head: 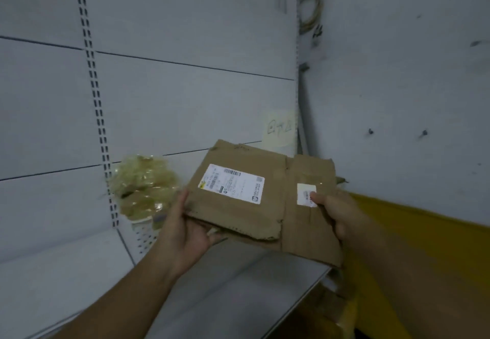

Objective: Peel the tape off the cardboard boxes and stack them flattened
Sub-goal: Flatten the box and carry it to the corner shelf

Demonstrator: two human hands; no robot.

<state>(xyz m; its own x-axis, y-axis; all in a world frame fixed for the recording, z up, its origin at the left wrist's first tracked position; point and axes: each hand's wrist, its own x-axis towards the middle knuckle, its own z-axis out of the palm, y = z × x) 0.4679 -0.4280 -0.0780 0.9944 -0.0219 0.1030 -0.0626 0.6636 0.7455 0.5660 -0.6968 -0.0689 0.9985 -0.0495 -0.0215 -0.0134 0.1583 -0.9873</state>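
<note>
The flattened cardboard box (254, 200) is held in the air between both hands, above the grey shelf (238, 285) and in front of the grey panel wall (185, 86). It touches nothing but the hands. Its printed side faces the person, probably so that the surface can be checked for remaining tape.

The left hand (183, 235) closes on the left edge of the box: the thumb lies on the front face, and the other fingers are under the board, so the edge is pinched between them. The right hand (342, 219) closes on the right flap in the same way, with the thumb pressing on the small white sticker (305, 192). I think the thumb rests there to feel for an edge that can be lifted, but I cannot tell if it is peeling already.

Between the two grips is the large shipping label (232, 183), nearer to the left thumb. The flap under the right thumb looks a little glossy above the sticker, which may be remaining tape, but I cannot be sure.

Just beyond the left hand a crumpled ball of clear tape (144, 187) lies against the wall. A pale note (279, 127) is stuck on the wall above the box. Below the right forearm some brown cardboard (334, 309) is partly visible, maybe the stack.
</note>
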